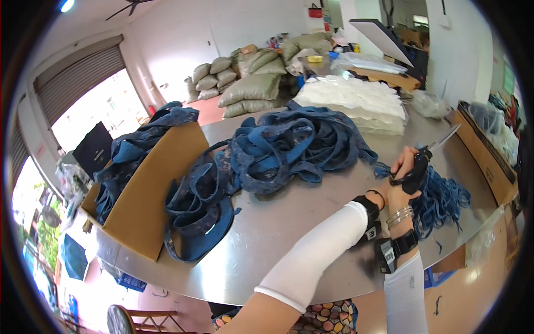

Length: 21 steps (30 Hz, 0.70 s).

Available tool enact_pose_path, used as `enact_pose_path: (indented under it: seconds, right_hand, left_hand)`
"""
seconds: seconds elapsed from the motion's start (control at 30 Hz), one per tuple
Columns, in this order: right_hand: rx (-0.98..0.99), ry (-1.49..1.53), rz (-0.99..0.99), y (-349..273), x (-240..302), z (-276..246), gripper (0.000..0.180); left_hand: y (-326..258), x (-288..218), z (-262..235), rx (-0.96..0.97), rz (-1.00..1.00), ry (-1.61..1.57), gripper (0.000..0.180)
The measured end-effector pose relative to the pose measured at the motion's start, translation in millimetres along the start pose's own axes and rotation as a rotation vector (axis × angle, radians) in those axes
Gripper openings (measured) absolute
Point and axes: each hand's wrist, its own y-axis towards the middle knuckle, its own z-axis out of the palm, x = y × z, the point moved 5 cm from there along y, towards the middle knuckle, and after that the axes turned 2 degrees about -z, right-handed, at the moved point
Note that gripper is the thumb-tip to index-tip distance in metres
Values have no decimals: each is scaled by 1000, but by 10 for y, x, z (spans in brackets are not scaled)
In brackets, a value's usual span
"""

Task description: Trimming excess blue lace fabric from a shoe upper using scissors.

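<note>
At the right of the table my right hand [398, 196] is closed on black-handled scissors [418, 173], their metal blades angled up and away to the right. My left hand [381, 193] meets it at the wrist side; the two hands overlap, so its fingers cannot be made out clearly. Beside and beneath the hands hangs a bundle of thin blue fabric strips [442, 203], with a short frayed end [381, 170] showing left of the fingers. A large tangled heap of wider blue denim-like strips [295, 145] lies across the middle of the table.
A cardboard box [158, 192] filled with blue fabric [146, 133] stands at the left of the metal table [267, 239]. Stacked white sheets [353, 103] lie at the far side. Another cardboard box [483, 156] borders the right edge. Full sacks [250, 92] are piled behind.
</note>
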Motion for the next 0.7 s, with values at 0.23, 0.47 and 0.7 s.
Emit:
enact_pose_path:
  seconds: [0.23, 0.47, 0.7]
  right_hand:
    - [-39, 60, 20, 35, -54, -94, 12]
    - [-41, 145, 144, -266, -161, 186, 12]
    - [-15, 96, 187, -390, -322, 276, 13]
  left_hand:
    - [-935, -360, -1698, -234, 63, 926, 70]
    - [-2112, 428, -2640, 2, -803, 1087, 122]
    - [-1490, 780, -2237, 52, -964, 1048, 84]
